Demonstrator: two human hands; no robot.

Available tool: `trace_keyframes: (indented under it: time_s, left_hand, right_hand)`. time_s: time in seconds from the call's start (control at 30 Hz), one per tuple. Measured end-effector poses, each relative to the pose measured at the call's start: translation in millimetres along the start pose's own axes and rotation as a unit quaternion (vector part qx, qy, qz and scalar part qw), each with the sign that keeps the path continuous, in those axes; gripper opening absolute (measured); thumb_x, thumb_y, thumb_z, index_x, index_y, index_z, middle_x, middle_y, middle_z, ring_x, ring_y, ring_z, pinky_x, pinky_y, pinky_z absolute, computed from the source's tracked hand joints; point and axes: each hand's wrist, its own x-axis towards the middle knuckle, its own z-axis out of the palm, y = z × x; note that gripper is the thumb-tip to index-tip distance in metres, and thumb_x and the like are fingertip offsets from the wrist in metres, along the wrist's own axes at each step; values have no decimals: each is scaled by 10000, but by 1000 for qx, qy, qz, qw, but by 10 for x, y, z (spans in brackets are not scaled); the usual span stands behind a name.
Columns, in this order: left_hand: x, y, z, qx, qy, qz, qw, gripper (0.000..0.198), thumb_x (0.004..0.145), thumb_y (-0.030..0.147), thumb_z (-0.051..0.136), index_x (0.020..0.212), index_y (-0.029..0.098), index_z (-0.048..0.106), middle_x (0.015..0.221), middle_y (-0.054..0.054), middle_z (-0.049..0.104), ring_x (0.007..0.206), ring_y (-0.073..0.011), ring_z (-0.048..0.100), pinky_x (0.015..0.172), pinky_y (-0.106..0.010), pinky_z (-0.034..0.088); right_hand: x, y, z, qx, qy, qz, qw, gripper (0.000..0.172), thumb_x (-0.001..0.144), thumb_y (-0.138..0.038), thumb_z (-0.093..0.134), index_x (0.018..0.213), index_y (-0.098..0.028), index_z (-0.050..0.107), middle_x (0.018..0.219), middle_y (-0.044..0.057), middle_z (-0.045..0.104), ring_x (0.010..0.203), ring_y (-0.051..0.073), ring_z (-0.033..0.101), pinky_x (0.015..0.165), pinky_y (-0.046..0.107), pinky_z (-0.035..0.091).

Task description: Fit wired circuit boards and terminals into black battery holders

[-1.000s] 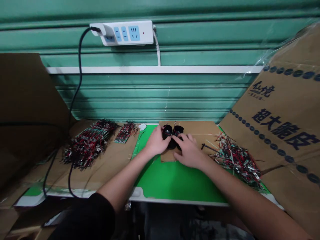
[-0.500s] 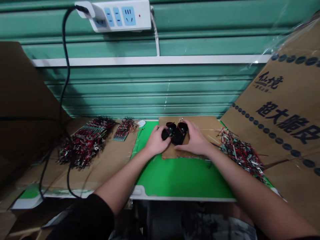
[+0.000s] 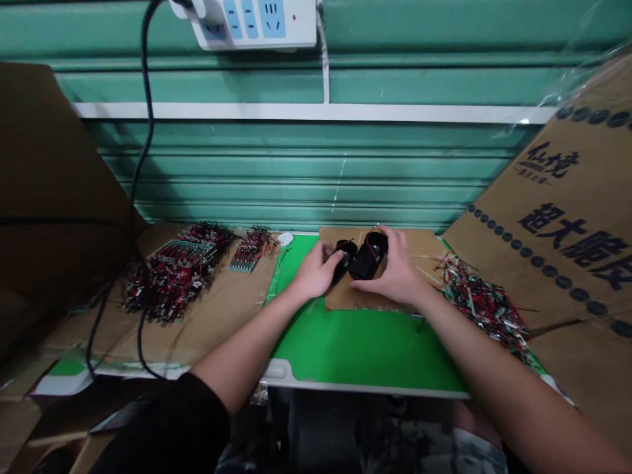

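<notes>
Left hand (image 3: 317, 271) grips left casing (image 3: 346, 255), right hand (image 3: 399, 268) right casing (image 3: 366, 261), between thumb and fingers.

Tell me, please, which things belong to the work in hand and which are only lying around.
In hand:
- black part at left hand
- black part at right hand
- cardboard sheet beneath

Lying about, untouched (piles may be supplies):
- left wire pile
- small wired bundle
- right wire pile
- power strip

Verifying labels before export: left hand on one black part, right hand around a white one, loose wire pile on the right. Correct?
One error: the part in the right hand is black, as the head view shows. Left hand on another black part and wire pile stand.
</notes>
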Motion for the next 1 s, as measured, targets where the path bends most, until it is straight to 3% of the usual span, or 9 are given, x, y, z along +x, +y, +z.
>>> trace_keyframes:
  time_s: [0.1, 0.23, 0.53, 0.67, 0.8, 0.9, 1.0]
  left_hand:
    - [21, 26, -14, -43, 3, -20, 999, 290, 1045, 457, 554, 1105, 186, 638, 1115, -95, 764, 1060, -248, 706, 985, -383, 525]
    - [16, 8, 2, -29, 4, -15, 999, 334, 1028, 495, 565, 1108, 178, 638, 1140, -104, 760, 1075, -256, 705, 989, -391, 519]
    - [-94, 158, 33, 109, -2, 4, 994, 545, 797, 354, 833, 1257, 160, 614, 1266, -191, 759, 1133, -347, 737, 943, -436, 572]
    - [-137, 242, 27, 165, -5, 25, 986, 489, 804, 330, 788, 1249, 175, 658, 1157, -165, 795, 1029, -353, 768, 840, -406, 584]
    - [-152, 283, -33, 202, -28, 47, 978, 567, 831, 310, 734, 1371, 166, 636, 1122, -162, 804, 967, -355, 778, 787, -395, 573]
    - [-146, 276, -95, 205, -64, 75, 974, 573, 843, 286, 700, 1403, 185, 624, 1108, -141, 806, 955, -347, 776, 789, -391, 569]
    - [-138, 253, -131, 234, -81, 96, 964, 542, 878, 311, 660, 1400, 168, 622, 1132, -167, 792, 1002, -364, 763, 836, -416, 571]
  right_hand:
    - [6, -169, 77, 14, 38, -39, 998, 1325, 615, -623, 989, 1633, -225, 241, 1579, 217, 355, 1509, 426, 407, 1290, 623, 359]
    - [7, -278, 269, 31, 22, -65, 997, 1299, 616, -619, 994, 1613, -217, 264, 1583, 213, 386, 1517, 403, 409, 1294, 601, 371]
    - [34, -185, 404, 36, -28, -39, 998, 1279, 605, -560, 971, 1623, -227, 271, 1627, 222, 378, 1537, 420, 398, 1266, 639, 380]
    - [20, -227, 398, 35, -24, -51, 998, 1281, 583, -562, 986, 1611, -232, 296, 1617, 220, 395, 1513, 423, 424, 1271, 628, 376]
    - [4, -191, 406, 47, -11, -68, 996, 1319, 566, -567, 1000, 1618, -212, 288, 1630, 225, 380, 1537, 421, 393, 1305, 616, 330]
    - [0, -82, 430, 90, -9, -36, 995, 1361, 595, -516, 986, 1662, -211, 196, 1678, 236, 336, 1571, 417, 371, 1299, 620, 341]
    - [-2, 23, 464, 163, -44, -8, 986, 1346, 647, -469, 955, 1682, -222, 131, 1670, 230, 410, 1532, 399, 463, 1260, 615, 405]
